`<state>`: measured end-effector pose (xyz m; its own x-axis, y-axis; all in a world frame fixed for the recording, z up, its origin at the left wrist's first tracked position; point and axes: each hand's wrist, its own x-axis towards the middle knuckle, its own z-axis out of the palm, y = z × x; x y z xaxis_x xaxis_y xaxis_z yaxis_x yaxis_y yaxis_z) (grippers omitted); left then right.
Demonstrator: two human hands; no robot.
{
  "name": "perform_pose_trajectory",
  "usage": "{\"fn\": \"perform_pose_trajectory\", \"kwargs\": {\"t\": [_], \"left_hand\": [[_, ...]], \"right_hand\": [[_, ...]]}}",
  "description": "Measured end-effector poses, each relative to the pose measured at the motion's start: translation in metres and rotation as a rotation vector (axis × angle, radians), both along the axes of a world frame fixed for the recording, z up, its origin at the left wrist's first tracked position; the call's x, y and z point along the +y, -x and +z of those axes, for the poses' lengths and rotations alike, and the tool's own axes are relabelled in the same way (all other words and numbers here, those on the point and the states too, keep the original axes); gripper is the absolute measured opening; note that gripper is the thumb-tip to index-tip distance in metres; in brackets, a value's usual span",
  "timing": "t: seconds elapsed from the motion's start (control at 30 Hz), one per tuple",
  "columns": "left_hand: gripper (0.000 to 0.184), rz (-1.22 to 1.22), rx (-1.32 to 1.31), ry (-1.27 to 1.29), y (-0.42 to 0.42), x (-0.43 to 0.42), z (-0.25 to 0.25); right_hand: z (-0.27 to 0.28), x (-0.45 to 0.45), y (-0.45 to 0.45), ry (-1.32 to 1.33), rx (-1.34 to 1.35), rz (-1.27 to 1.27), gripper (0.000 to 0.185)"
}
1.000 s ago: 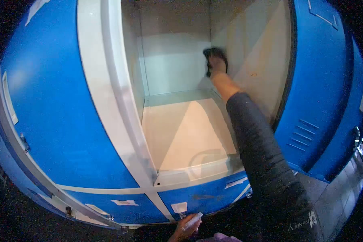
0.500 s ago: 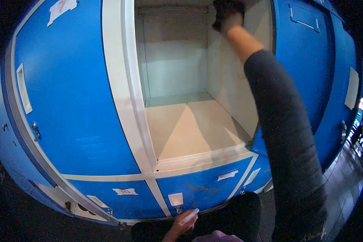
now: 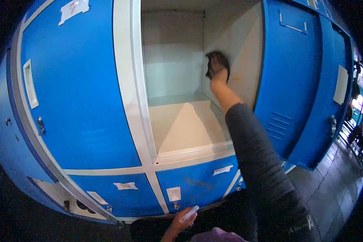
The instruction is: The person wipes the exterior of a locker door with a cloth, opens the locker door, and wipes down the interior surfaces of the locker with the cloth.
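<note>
My right hand [image 3: 219, 74] reaches into an open locker [image 3: 175, 56] and presses a dark cloth [image 3: 209, 64] against or close to its right inner wall. Some motion blur softens the hand and cloth. Low in the view, in front of the lower doors, my left hand [image 3: 180, 224] is closed around a small whitish, translucent object [image 3: 189, 213]; its exact kind cannot be made out. The locker's pale floor [image 3: 185, 129] and back wall show no items.
The locker's blue door [image 3: 286, 84] stands swung open on the right. A shut blue door [image 3: 76, 88] is on the left, with lower doors [image 3: 197, 185] beneath. Dark shoes [image 3: 82, 205] sit in an open compartment at lower left. Tiled floor [image 3: 326, 193] lies to the right.
My right hand has moved down with the cloth, from the upper right of the locker to the middle of its right wall. My left hand keeps its hold. The view has shifted slightly.
</note>
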<state>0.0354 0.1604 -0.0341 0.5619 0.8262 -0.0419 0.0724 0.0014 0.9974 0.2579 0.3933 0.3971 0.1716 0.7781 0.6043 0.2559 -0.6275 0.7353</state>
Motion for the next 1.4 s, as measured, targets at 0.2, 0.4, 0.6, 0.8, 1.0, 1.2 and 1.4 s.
{"fn": "perform_pose_trajectory", "kwargs": {"t": [0.2, 0.4, 0.6, 0.8, 1.0, 1.2, 1.4], "left_hand": [[0.028, -0.012, -0.020, 0.036, 0.000, -0.006, 0.007], [0.028, 0.026, 0.053, -0.032, -0.002, -0.012, 0.012], [0.029, 0.019, 0.023, -0.314, -0.003, -0.012, 0.009], [0.031, 0.020, -0.036, -0.170, 0.000, -0.013, 0.017], [0.029, 0.035, -0.109, -0.230, 0.005, -0.024, 0.032], [0.028, -0.021, -0.056, -0.197, -0.002, -0.025, 0.027], [0.030, -0.007, -0.018, -0.285, -0.001, -0.027, 0.025]], "right_hand": [[-0.058, 0.016, -0.006, 0.219, 0.207, 0.085, 0.052], [0.064, 0.084, -0.066, -0.114, -0.467, -0.355, 0.047], [0.195, -0.099, 0.002, -0.224, 0.245, 0.232, 0.053], [0.148, -0.062, -0.011, 0.739, -1.778, -1.932, 0.054], [0.028, -0.014, -0.058, 0.566, -1.782, -1.195, 0.051], [-0.041, -0.047, -0.054, 0.750, -0.718, -0.344, 0.053], [0.104, -0.073, -0.047, 0.068, -0.233, 0.011, 0.056]]}}
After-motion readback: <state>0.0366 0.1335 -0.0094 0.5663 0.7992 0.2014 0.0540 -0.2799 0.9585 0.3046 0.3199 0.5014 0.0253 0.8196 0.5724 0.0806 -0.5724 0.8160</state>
